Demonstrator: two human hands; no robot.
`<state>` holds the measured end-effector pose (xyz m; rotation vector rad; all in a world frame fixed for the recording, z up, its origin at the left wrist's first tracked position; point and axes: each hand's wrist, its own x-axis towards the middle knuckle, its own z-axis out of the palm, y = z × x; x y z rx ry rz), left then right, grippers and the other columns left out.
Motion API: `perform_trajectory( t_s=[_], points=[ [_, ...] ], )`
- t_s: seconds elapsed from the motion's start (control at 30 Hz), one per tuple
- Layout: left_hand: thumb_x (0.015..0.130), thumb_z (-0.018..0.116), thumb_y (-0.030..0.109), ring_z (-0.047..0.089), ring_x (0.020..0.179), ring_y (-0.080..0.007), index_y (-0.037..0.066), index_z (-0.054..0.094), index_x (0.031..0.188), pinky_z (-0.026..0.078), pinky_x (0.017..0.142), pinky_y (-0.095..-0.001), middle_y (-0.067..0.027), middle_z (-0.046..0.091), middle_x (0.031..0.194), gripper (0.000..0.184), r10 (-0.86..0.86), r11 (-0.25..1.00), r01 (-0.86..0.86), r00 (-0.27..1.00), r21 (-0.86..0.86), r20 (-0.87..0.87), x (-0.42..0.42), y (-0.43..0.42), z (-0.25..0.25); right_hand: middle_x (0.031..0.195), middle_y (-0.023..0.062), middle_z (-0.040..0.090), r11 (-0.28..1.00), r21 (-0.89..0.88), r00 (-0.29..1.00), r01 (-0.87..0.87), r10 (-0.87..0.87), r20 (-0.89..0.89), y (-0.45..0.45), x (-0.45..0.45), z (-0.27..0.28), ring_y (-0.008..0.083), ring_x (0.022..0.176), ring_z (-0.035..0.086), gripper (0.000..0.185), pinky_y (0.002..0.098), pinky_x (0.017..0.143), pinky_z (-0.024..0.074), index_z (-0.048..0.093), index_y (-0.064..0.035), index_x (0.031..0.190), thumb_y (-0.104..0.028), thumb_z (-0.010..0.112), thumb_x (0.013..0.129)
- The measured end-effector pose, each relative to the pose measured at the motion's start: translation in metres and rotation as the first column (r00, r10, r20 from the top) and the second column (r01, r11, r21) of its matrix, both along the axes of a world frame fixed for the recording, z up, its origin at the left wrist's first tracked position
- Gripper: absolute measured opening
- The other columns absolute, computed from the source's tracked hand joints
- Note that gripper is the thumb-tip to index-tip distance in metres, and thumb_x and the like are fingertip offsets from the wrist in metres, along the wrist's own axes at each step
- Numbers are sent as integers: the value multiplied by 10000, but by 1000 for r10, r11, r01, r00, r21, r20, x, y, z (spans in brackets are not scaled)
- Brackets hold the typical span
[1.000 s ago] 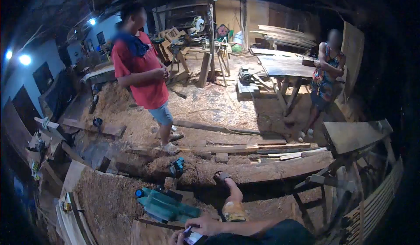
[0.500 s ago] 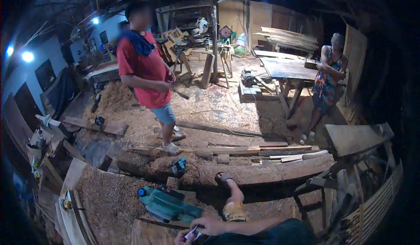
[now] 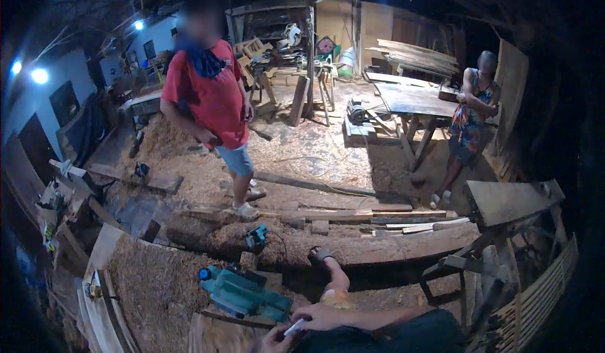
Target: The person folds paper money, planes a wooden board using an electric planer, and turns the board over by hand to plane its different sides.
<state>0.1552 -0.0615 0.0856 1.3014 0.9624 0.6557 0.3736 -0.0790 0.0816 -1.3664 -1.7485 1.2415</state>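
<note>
Your right forearm reaches inward, low across your front. Your right hand (image 3: pixel 314 318) is curled, its fingertips gripping a small white item (image 3: pixel 294 327) together with your pinched left hand (image 3: pixel 275 340). Just beyond lies a teal, blue-capped container (image 3: pixel 248 293); farther out, a teal power tool (image 3: pixel 256 238) rests nearer the timber beam's (image 3: pixel 403 244) left end.

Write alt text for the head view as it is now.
Left hand and right hand hold a small white item in a workshop strewn with shavings. A green object lies nearby. Beyond, a person in red stands, facing this way; another person stands beside a table.
</note>
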Motion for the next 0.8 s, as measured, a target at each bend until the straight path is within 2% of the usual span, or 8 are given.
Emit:
perform_trajectory(
  t_s=[0.13, 0.27, 0.33, 0.4, 0.5, 0.57, 0.67, 0.8],
  points=[
    [929, 654, 54, 662, 813, -197, -19, 649, 1101, 548, 728, -319, -124, 683, 953, 187, 35, 992, -42, 998, 117, 59, 21, -4, -38, 831, 57, 672, 991, -137, 998, -9, 17, 57, -9, 14, 8, 127, 709, 632, 283, 291, 623, 508, 642, -54, 1141, -258, 624, 945],
    [936, 643, 77, 662, 844, -213, -2, 654, 1095, 541, 722, -326, -128, 678, 979, 177, -133, 951, 147, 989, 273, -70, 26, 1, -58, 788, 37, 662, 968, -247, 999, 38, -39, 0, -20, 29, 17, 97, 665, 618, 258, 264, 585, 491, 664, -44, 1104, -241, 629, 942],
    [898, 701, 177, 654, 935, -211, 24, 636, 1160, 521, 810, -319, -141, 680, 1050, 310, -281, 915, 313, 947, 254, -157, 39, 7, -40, 801, 76, 673, 997, 55, 984, 56, -64, 164, -27, 45, -6, 200, 687, 650, 254, 343, 634, 523, 675, -27, 1077, -210, 658, 902],
    [885, 717, 261, 657, 973, -227, 38, 631, 1184, 512, 850, -325, -154, 683, 1068, 383, -386, 882, 446, 869, 154, -309, 45, 8, -41, 841, 112, 693, 886, 463, 968, 31, -143, 208, -32, 68, -54, 269, 733, 675, 266, 392, 687, 542, 678, -38, 1083, -205, 675, 875],
    [904, 680, 351, 673, 940, -270, 39, 642, 1157, 519, 827, -351, -165, 692, 1010, 404, -494, 824, 566, 729, 12, -474, 56, 15, -64, 926, 161, 701, 961, 120, 934, 250, -272, 232, -47, 72, 51, 353, 851, 685, 251, 450, 777, 543, 685, -71, 1060, -206, 687, 848],
    [916, 653, 396, 680, 901, -288, 35, 648, 1137, 524, 798, -364, -160, 699, 964, 422, -556, 764, 642, 707, 65, -437, 56, 19, -59, 963, 170, 700, 941, -14, 891, 338, -315, 326, -51, 78, 32, 352, 898, 686, 242, 452, 796, 542, 682, -94, 1055, -208, 692, 841],
    [929, 653, 338, 669, 808, -225, 34, 654, 1092, 523, 731, -335, -161, 683, 867, 344, -318, 812, 517, 781, 270, -538, 64, 20, -25, 966, 183, 695, 924, -38, 875, 380, -345, 339, -47, 67, 32, 364, 908, 685, 241, 460, 798, 540, 671, -102, 1054, -206, 695, 838],
    [965, 613, 238, 587, 744, -109, 9, 644, 1051, 485, 679, -267, -98, 662, 820, 246, -334, 936, 339, 940, 98, -69, 57, 25, 26, 955, 178, 692, 916, 67, 843, 395, -390, 370, -47, 51, 25, 335, 892, 682, 265, 436, 791, 534, 652, -93, 1088, -204, 683, 849]
  ],
)
